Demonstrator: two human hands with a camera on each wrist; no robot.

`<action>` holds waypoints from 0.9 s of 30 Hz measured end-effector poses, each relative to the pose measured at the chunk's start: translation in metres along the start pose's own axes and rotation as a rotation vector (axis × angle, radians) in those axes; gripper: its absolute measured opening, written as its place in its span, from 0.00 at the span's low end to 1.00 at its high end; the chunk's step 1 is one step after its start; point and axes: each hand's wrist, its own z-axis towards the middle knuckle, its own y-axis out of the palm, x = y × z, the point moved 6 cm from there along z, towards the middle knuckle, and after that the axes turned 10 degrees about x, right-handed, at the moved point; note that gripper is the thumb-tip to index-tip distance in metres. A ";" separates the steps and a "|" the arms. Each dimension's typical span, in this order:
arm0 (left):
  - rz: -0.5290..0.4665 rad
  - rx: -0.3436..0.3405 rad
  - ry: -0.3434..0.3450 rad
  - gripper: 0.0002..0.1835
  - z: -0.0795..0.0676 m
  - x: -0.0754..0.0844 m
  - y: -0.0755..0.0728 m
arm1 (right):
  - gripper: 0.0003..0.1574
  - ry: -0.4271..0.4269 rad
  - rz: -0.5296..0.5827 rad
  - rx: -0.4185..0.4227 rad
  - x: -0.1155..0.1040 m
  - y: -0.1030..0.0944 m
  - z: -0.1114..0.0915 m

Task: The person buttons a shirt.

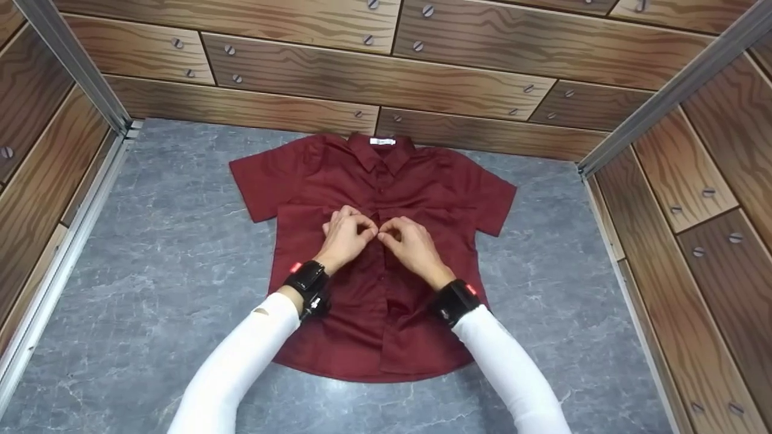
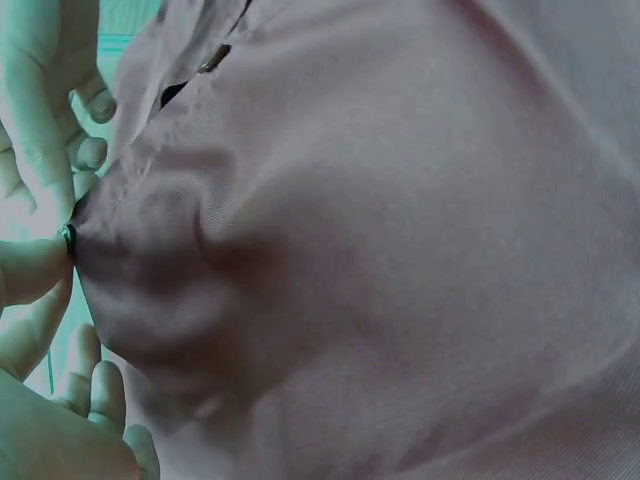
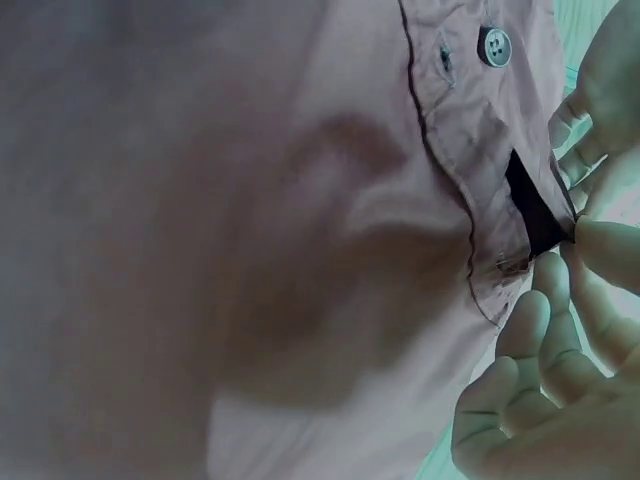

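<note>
A dark red short-sleeved shirt point(image 1: 325, 337) lies face up with its collar at the far end. Midway down its front, my left hand point(image 1: 347, 238) and right hand point(image 1: 413, 241) meet, thumbs and fingertips pinching the button placket. A small button point(image 2: 67, 235) shows right at the fingertips in the left wrist view. From the right wrist side, my right hand point(image 3: 560, 400) and left hand point(image 3: 612, 110) hold the placket edge raised, with a dark gap point(image 3: 535, 210) beneath it. Another button point(image 3: 495, 46) sits beside a stitched buttonhole point(image 3: 445, 60).
The shirt is spread on a grey marbled surface point(image 1: 169, 271). A wood-patterned back wall point(image 1: 301, 66) and side walls, one at the right point(image 1: 681, 181), enclose it, with metal rails point(image 1: 78, 66) at the corners. A white label point(image 1: 382, 141) shows inside the collar.
</note>
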 end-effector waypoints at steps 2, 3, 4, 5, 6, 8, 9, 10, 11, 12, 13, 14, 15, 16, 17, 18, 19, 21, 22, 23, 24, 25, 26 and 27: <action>-0.023 -0.009 -0.001 0.06 -0.001 -0.001 0.000 | 0.06 0.006 0.018 0.015 0.000 0.000 0.001; -0.036 -0.012 0.002 0.06 -0.001 -0.001 0.000 | 0.06 0.011 0.030 0.022 0.001 0.000 0.001; -0.051 -0.018 0.009 0.07 -0.001 -0.002 0.000 | 0.05 0.016 0.045 0.028 0.001 0.000 0.001; -0.067 -0.025 0.016 0.08 -0.002 -0.002 -0.001 | 0.05 0.025 0.061 0.032 0.002 0.000 0.001; -0.081 -0.032 0.027 0.09 -0.003 -0.003 -0.001 | 0.05 0.037 0.078 0.036 0.002 -0.001 0.002; -0.100 -0.044 0.048 0.11 -0.005 -0.005 0.000 | 0.05 0.058 0.110 0.040 0.004 -0.001 0.002; -0.108 -0.050 0.056 0.11 -0.006 -0.006 0.000 | 0.05 0.068 0.123 0.038 0.005 -0.001 0.002; -0.114 -0.055 0.061 0.12 -0.006 -0.008 0.000 | 0.06 0.078 0.136 0.036 0.006 -0.001 0.001; -0.117 -0.058 0.065 0.12 -0.007 -0.009 0.000 | 0.06 0.087 0.146 0.032 0.007 -0.001 0.001; -0.117 -0.056 0.068 0.11 -0.007 -0.010 0.001 | 0.06 0.093 0.154 0.027 0.008 -0.001 0.000; -0.117 -0.051 0.069 0.11 -0.006 -0.011 0.001 | 0.06 0.096 0.161 0.023 0.008 0.000 0.000; -0.120 -0.045 0.070 0.10 -0.006 -0.012 0.001 | 0.07 0.100 0.167 0.019 0.009 0.000 -0.001; -0.123 -0.039 0.070 0.09 -0.005 -0.012 0.002 | 0.07 0.102 0.173 0.017 0.009 0.001 -0.001; -0.125 -0.034 0.070 0.09 -0.005 -0.012 0.002 | 0.07 0.105 0.177 0.016 0.010 0.001 -0.001; -0.127 -0.028 0.069 0.09 -0.004 -0.012 0.002 | 0.07 0.104 0.179 0.014 0.010 0.001 -0.001; -0.128 -0.023 0.066 0.09 -0.004 -0.012 0.002 | 0.07 0.104 0.179 0.013 0.010 0.002 -0.001; -0.130 -0.022 0.060 0.08 -0.004 -0.012 0.002 | 0.07 0.105 0.176 0.009 0.011 0.003 0.000; -0.132 -0.024 0.046 0.08 -0.004 -0.013 0.003 | 0.07 0.117 0.169 0.010 0.013 0.003 0.000; -0.131 -0.023 0.040 0.08 -0.004 -0.014 0.004 | 0.07 0.125 0.159 0.015 0.015 0.003 0.001; -0.130 -0.021 0.033 0.07 -0.003 -0.016 0.005 | 0.07 0.136 0.138 0.025 0.016 0.003 0.001; -0.127 -0.020 0.026 0.07 -0.003 -0.017 0.005 | 0.08 0.148 0.106 0.037 0.018 0.002 0.001; -0.124 -0.020 0.020 0.06 -0.003 -0.018 0.006 | 0.08 0.158 0.059 0.051 0.019 0.002 0.002; -0.121 -0.020 0.017 0.06 -0.003 -0.019 0.006 | 0.09 0.164 0.005 0.067 0.020 0.001 0.002; -0.117 -0.021 0.014 0.06 -0.003 -0.020 0.007 | 0.10 0.168 -0.058 0.077 0.021 0.000 0.002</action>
